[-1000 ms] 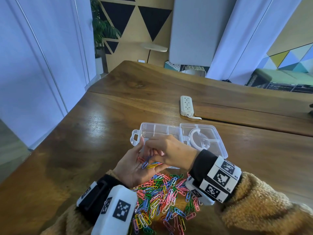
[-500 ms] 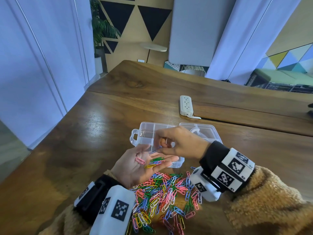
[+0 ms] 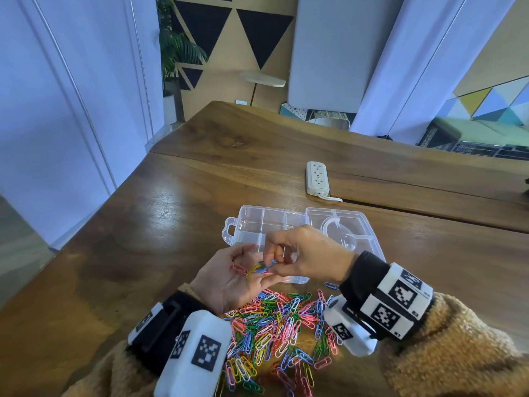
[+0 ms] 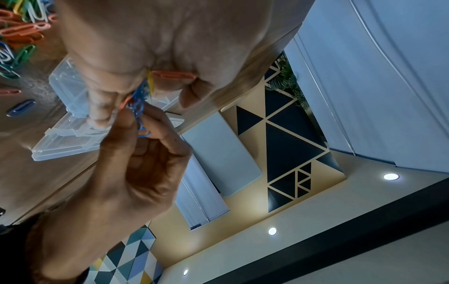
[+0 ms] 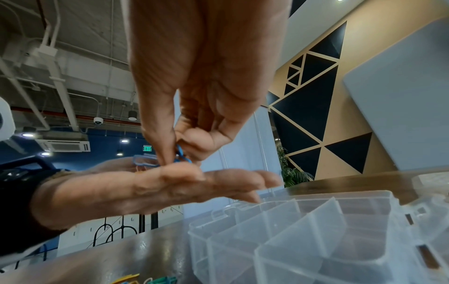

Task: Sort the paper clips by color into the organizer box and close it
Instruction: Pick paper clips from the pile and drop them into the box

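Note:
A clear plastic organizer box [image 3: 259, 224] lies open on the wooden table, its lid [image 3: 355, 224] folded back to the right; its compartments [image 5: 303, 230] look empty. My left hand [image 3: 229, 279] is held palm up just in front of the box, fingers straight, carrying a few clips: a pink one [image 3: 240, 268], a yellow one [image 3: 252, 271] and blue ones. My right hand [image 3: 300, 257] reaches over that palm and pinches blue paper clips [image 4: 139, 107] between thumb and forefinger [image 5: 179, 153]. A heap of mixed-colour paper clips [image 3: 274, 333] lies on the table under both wrists.
A white power strip [image 3: 317, 177] with its cord lies on the table beyond the box. A seam [image 3: 429, 216] runs across the tabletop behind the lid. One blue clip [image 3: 331, 285] lies apart, right of the heap.
The right hand, which had lifted toward the box half a second ago, has come back down onto the left palm and now pinches blue clips there. The left hand stays palm up.

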